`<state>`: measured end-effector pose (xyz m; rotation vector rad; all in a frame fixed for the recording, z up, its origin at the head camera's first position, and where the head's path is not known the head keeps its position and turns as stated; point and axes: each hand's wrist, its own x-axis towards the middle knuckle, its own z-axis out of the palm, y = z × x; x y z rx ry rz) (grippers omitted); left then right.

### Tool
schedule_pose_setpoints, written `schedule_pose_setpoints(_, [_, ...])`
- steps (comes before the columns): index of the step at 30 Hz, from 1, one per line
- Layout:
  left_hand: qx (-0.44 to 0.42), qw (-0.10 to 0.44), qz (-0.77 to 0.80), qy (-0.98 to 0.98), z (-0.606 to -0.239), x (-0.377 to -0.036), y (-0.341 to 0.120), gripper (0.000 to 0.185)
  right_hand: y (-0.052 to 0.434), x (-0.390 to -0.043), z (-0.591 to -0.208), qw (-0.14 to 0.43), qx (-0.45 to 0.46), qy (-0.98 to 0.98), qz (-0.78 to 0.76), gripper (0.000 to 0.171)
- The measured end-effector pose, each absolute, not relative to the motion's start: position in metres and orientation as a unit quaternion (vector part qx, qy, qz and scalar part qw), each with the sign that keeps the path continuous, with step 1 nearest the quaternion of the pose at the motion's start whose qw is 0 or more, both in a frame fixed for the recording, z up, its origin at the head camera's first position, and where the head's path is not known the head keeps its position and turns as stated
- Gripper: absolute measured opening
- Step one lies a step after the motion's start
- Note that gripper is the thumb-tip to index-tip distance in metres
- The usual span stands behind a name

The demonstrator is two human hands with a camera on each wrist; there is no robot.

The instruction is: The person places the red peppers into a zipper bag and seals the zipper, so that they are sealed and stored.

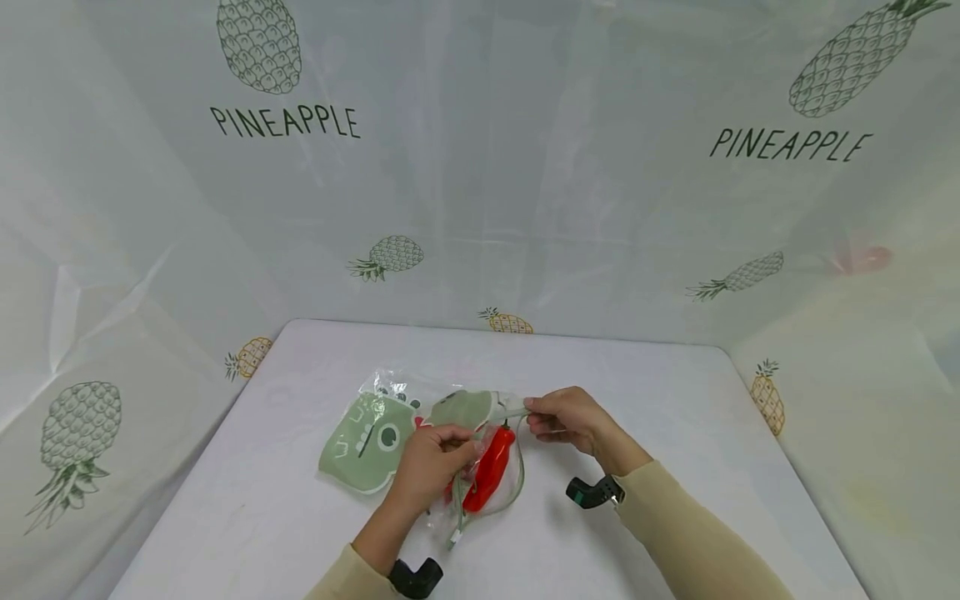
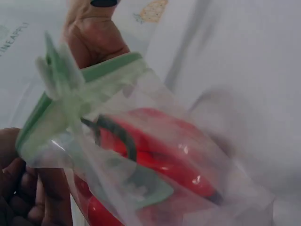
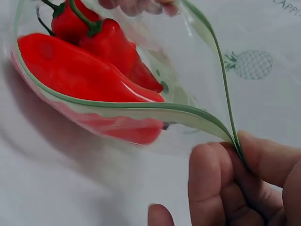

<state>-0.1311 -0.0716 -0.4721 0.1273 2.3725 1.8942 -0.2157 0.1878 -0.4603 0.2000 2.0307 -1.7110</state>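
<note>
Your right hand [image 3: 235,188] sits closest to the lens, its thumb and fingers pinching the green zip strip at one end of the clear zip bag [image 3: 141,117]. Your left hand [image 1: 431,467] has its fingers curled around the opposite end of the bag's mouth, so both hands hold the same bag, each grip closed narrow on the strip, and the mouth gapes between them. Inside lie red peppers [image 3: 89,75] with dark green stems; at least two show in the right wrist view. The bag hangs low over the middle of the white worktop [image 1: 675,433], between your hands; whether its bottom touches the surface you cannot tell.

Judge the film as thin, soft and slippery: it will sag and fold wherever you let go, and the peppers will probably slide to the lowest corner. The peppers look firm and light, smooth-skinned, with stems that could poke the plastic. The zip strip seems the stiffest part and the best place to hold; pinch it near the ends, as you do now, not the loose film.

Just to the left of the bag, touching or nearly so, lie green cartoon-printed bags [image 1: 367,442] flat on the worktop. Pineapple-printed sheeting [image 1: 285,121] walls the space behind and at both sides.
</note>
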Motion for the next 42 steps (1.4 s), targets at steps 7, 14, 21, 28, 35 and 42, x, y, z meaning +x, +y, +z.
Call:
schedule_pose_setpoints(7, [0.058,0.022,0.540,0.839,-0.475,-0.129,-0.066,0.016,0.195,-0.211,-0.464,0.191,0.094,0.716,-0.665,0.022])
schedule_pose_setpoints(14, [0.065,0.034,0.510,0.857,-0.480,-0.140,-0.071,0.008,0.206,-0.204,-0.462,0.149,0.117,0.700,-0.688,0.023])
schedule_pose_setpoints(21, [0.077,0.010,0.485,0.871,-0.476,-0.159,-0.070,0.008,0.219,-0.189,-0.464,0.106,0.135,0.685,-0.708,0.026])
schedule_pose_setpoints(28, [0.135,-0.039,0.402,0.905,-0.472,-0.172,-0.061,0.011,0.229,-0.169,-0.467,0.069,0.160,0.667,-0.724,0.025])
schedule_pose_setpoints(35, [0.163,-0.082,0.366,0.913,-0.471,-0.176,-0.059,0.009,0.225,-0.155,-0.472,0.046,0.177,0.630,-0.754,0.024])
schedule_pose_setpoints(42, [0.149,-0.077,0.385,0.907,-0.474,-0.173,-0.059,0.011,0.213,-0.149,-0.473,0.001,0.191,0.596,-0.780,0.025])
